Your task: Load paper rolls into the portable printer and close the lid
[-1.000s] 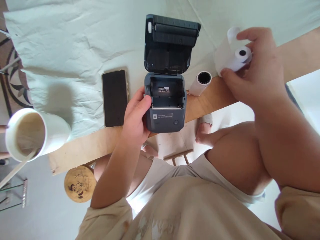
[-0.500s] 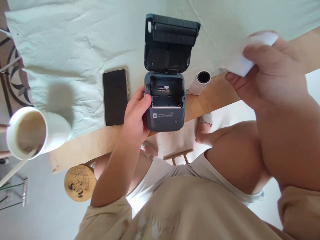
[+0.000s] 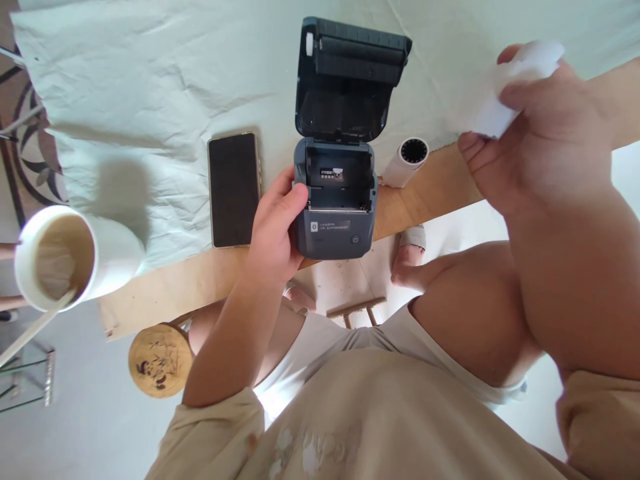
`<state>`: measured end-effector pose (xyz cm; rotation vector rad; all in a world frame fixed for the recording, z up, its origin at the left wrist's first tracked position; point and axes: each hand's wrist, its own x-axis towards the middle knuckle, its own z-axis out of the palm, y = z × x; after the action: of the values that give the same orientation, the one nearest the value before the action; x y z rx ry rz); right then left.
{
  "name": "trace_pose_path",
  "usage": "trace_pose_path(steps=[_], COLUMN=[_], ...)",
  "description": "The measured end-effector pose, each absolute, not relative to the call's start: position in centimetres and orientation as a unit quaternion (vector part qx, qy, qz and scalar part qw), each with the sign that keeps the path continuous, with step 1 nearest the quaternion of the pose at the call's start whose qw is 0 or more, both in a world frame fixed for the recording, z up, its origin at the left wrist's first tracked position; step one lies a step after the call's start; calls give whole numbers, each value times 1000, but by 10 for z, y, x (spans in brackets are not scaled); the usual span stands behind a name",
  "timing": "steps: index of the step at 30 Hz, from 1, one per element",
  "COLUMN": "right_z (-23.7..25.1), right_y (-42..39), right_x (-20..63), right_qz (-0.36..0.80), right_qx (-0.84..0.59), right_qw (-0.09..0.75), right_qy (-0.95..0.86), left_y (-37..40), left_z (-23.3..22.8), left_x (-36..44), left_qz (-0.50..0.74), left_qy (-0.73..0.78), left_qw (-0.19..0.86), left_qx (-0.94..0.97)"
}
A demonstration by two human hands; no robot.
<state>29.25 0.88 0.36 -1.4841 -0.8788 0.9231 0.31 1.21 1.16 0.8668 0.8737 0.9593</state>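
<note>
My left hand [image 3: 277,230] grips the left side of a dark blue-grey portable label printer [image 3: 336,235], thumb on its top edge. The printer's black lid [image 3: 350,80] stands raised, and its paper compartment shows a small printed sticker inside with no roll in it. On the right, my right hand [image 3: 545,127] pinches a piece of white paper [image 3: 505,107], blurred by motion. Between the printer and that hand lies a white paper roll [image 3: 400,170] with a black toothed core.
A phone [image 3: 234,190] with a dark screen lies left of the printer on the pale cloth [image 3: 165,67]. At the table's left edge is a white bucket [image 3: 117,250] of brownish liquid with a stick [image 3: 37,327] in it. A round wooden stool [image 3: 160,360] stands below.
My right hand has moved slightly up and right with the paper. The printer appears shifted a little right and up, as the whole view has moved slightly too.
</note>
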Motion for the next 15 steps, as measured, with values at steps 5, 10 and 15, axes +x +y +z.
trace_pose_path(steps=[5,10,15], right_z=[11,8,9], right_y=[9,8,12], right_x=[287,286,296], right_qz=[462,429,492], right_qx=[-617,-635,-617], right_qw=[577,561,527], right_qy=[-270,-312,-316], left_y=[12,12,13], left_z=[11,10,10], left_x=[3,3,4], left_qz=[439,443,445], left_qy=[384,360,371], left_qw=[713,729,718], left_qx=[389,378,385])
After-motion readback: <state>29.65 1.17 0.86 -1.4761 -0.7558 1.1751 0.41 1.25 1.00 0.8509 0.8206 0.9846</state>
